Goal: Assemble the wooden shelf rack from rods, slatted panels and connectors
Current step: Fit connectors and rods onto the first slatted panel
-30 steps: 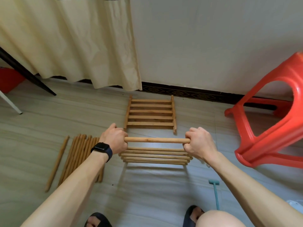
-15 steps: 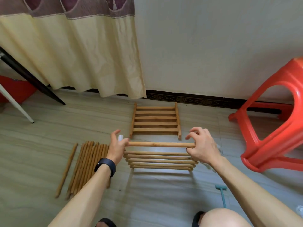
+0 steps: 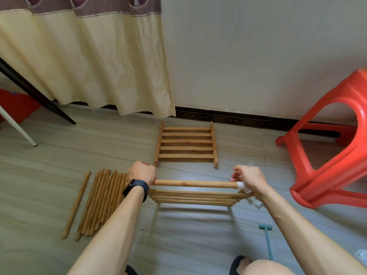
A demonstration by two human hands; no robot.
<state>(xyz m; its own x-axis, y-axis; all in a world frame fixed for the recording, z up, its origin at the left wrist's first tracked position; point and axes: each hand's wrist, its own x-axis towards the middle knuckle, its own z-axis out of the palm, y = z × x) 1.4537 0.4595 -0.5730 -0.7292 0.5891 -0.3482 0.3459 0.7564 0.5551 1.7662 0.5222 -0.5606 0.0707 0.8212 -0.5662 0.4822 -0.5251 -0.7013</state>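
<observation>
I hold a wooden rod [image 3: 193, 184] level above a slatted panel [image 3: 193, 197] that is raised off the floor. My left hand [image 3: 141, 172] grips the rod's left end. My right hand [image 3: 249, 179] curls around the right end, where a white connector [image 3: 240, 185] sits on the rod tip. A second slatted panel [image 3: 186, 145] lies flat on the floor beyond, near the wall. A bundle of loose rods [image 3: 103, 201] lies on the floor to the left, with one single rod [image 3: 76, 204] apart from it.
A red plastic stool [image 3: 333, 155] stands at the right. A teal-handled tool [image 3: 267, 240] lies on the floor by my right knee. A curtain [image 3: 89, 56] hangs at the back left, with a black leg [image 3: 37, 96] and a white leg [image 3: 17, 128] beneath.
Both hands loosened around the rod half a second ago and now hold its ends again. The white connector now shows at the right end. The camera has tilted up.
</observation>
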